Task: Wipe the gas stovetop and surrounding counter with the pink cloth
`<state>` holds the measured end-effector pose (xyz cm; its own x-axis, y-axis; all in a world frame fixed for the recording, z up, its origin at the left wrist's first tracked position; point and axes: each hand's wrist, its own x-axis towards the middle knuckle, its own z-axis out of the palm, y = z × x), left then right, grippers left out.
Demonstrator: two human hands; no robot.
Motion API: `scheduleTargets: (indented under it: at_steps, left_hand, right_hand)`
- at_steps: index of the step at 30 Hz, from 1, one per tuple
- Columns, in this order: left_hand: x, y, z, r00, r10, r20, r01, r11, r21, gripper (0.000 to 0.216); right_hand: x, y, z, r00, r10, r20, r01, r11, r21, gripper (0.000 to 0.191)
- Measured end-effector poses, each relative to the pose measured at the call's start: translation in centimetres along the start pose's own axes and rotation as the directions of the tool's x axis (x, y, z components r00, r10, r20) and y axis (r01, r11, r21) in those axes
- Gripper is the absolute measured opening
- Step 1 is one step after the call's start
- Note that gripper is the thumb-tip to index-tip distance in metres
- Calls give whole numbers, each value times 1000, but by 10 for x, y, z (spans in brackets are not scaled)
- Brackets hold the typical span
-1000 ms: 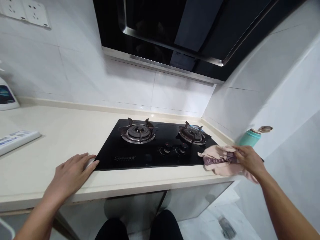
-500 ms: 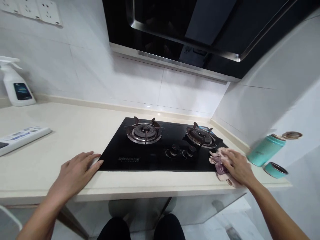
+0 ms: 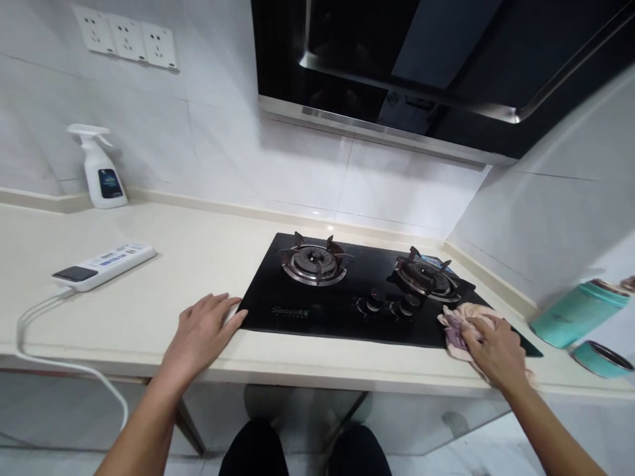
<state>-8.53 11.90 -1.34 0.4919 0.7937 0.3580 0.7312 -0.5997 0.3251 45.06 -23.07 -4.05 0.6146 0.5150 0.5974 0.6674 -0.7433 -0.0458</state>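
Observation:
My right hand presses a crumpled pink cloth onto the front right corner of the black glass gas hob, fingers curled over it. My left hand lies flat and open on the cream countertop, fingertips touching the hob's front left corner. The hob has two burners and two knobs near its front edge.
A teal flask and its loose cap stand at the counter's right end. A white spray bottle stands by the back wall at left. A white power strip with a trailing cord lies left. A dark range hood hangs overhead.
My view has swung left, showing the spray bottle and the whole power strip. My right hand has bunched the cloth and slid it along the hob's right front corner. The left hand stays put.

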Motion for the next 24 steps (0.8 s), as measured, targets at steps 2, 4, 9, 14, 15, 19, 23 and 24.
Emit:
scheduleTargets:
  at_steps: [2,4,9,14,15,19,23,24]
  left_hand:
    - [-1,4,-3,1000,10,-3,-10,1000,-8,58]
    - [-3,8,-7,1000,13,-1,-13,1000,-25,58]
    - [-5,14,-11,1000,-6,10,7,996,-88,56]
    - [-3,11,-10,999,-42,-3,41,977,-208,56]
    - [-1,10,-10,998,-60,-3,58,970,-235,56]
    - [6,2,-17,992,-121,43,128,930,-345,58]
    - [9,-2,-23,985,-162,65,173,867,-468,62]
    - [9,-2,-23,984,-165,60,174,863,-474,62]
  right_hand:
    - [-24,-22,-11,999,-43,-18,43,999,25,47]
    - [-46,-54,-23,990,-124,-67,129,988,80,44]
    - [-88,-172,-57,906,-357,-227,413,865,286,26]
    - [-115,-311,-86,793,-532,-298,603,612,512,27]
    - [-119,-335,-91,761,-575,-303,635,560,533,31]
    - [-134,-411,-103,590,-740,-323,769,394,502,42]
    - [-145,-444,-100,517,-738,-434,845,356,400,43]
    - [-147,-446,-97,525,-705,-477,846,369,385,36]
